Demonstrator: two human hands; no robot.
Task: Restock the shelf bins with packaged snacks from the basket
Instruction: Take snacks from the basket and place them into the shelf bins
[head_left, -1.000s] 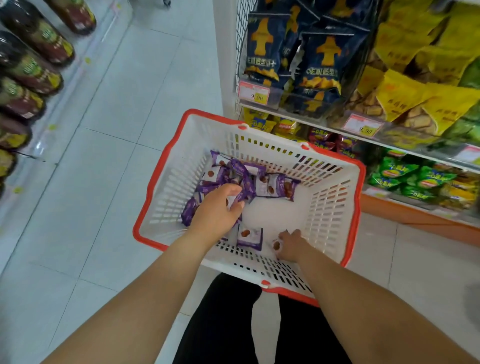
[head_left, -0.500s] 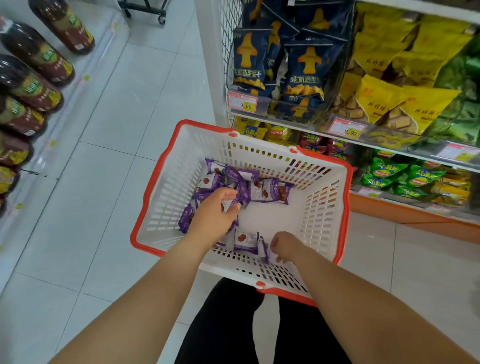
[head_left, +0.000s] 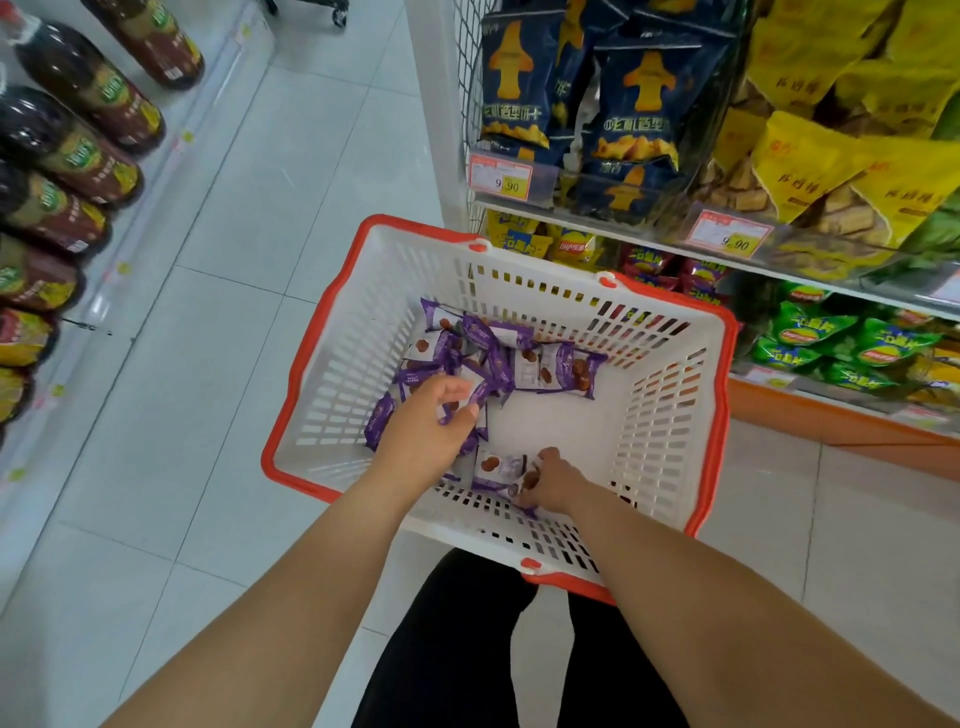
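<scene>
Fingers (head_left: 457, 402) of the left hand (head_left: 426, 431) curl over purple snacks (head_left: 498, 364) at frame centre, gripping some, in the basket (head_left: 670, 415); the right hand (head_left: 553, 480) pinches one packet (head_left: 496, 470) low in it. Price tags (head_left: 501, 176) at upper right read 9.90; snack print is too blurred to read.

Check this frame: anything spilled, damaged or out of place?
Nothing stands out. The purple snack packets lie loose inside the basket, none on the floor. The left hand reaches into the pile; the right hand pinches a packet by the near wall. The shelf bags sit untidily, none fallen.
</scene>
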